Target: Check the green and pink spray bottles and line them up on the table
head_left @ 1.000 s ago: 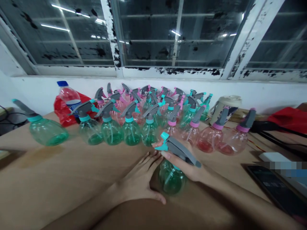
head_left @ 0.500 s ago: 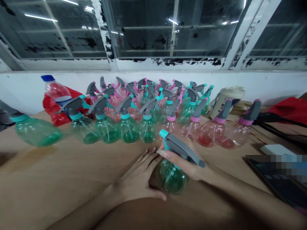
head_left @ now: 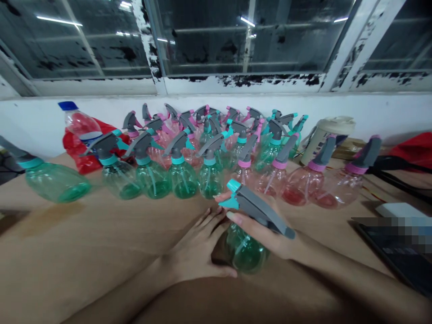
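Observation:
A green spray bottle [head_left: 248, 252] with a grey-and-teal trigger head stands on the table in front of me. My right hand [head_left: 266, 229] is wrapped around its neck, below the head. One finger reaches out past the teal trigger, and the thumb side lies along the near side. To the bottle's left, my left hand [head_left: 199, 252] rests on the table with fingers stretched and thumb apart, curving beside the base. Whether it touches the bottle, I cannot tell.
Behind stand rows of green spray bottles [head_left: 184, 182] and pink spray bottles [head_left: 300, 186]. A blue-capped bottle [head_left: 79, 121] and red bag [head_left: 77, 155] are at left. At right are a pale cup [head_left: 329, 137], a white box [head_left: 398, 211], black straps and a phone [head_left: 388, 247].
The right index finger has moved off the trigger, which now sticks out forward. The view has shifted slightly; the left hand keeps its place beside the bottle.

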The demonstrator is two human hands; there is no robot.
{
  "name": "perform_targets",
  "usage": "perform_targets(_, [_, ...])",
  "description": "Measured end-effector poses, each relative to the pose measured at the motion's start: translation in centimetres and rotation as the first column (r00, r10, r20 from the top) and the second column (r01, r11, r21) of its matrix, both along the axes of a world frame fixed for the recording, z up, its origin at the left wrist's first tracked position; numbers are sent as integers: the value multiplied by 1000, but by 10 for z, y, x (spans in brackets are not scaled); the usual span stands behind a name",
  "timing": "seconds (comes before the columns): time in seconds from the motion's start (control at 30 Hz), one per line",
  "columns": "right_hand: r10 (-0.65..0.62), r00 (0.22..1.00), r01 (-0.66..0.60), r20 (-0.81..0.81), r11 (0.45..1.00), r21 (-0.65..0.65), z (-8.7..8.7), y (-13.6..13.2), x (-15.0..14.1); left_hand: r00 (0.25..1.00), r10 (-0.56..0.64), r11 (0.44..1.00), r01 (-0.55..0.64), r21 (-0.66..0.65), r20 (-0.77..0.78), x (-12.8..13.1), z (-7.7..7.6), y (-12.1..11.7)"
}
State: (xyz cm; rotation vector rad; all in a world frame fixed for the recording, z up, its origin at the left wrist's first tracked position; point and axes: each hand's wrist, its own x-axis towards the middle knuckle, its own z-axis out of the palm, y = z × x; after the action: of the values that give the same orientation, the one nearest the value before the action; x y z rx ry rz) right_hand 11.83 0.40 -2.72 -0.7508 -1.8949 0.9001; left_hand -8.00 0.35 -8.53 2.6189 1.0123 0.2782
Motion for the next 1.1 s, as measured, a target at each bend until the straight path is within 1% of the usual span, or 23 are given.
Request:
perform_targets(0.2, [50, 999, -51, -15, 996, -73, -2, 0, 1, 999, -1, 1000, 1, -9, -41, 1, 5, -1])
perform_targets(0.5, [32, 999, -33, -11, 996, -82, -7, -2, 1, 1000, -12, 1000, 12, -15, -27, -1, 3, -1])
perform_targets(0.73, [61, 998, -63, -31, 994, -93, -3, -3, 2, 996, -6, 1000, 4, -18, -87, 1, 5, -1])
perform_targets(0.87, [58, 998, -61, -38, 993, -99, -3, -3, 2, 998, -1, 999, -1, -38, -60, 1, 7, -1])
perform_targets(0.97, [34, 999, -36, -27, 997, -71, -2, -2, 0, 999, -10, 999, 9, -31, -45, 1, 8, -1])
perform_targets(1.1, [-56, 998, 56, -22, 998, 35, 1, -1, -3, 997, -13, 1000, 13, -4, -72, 1, 6, -1])
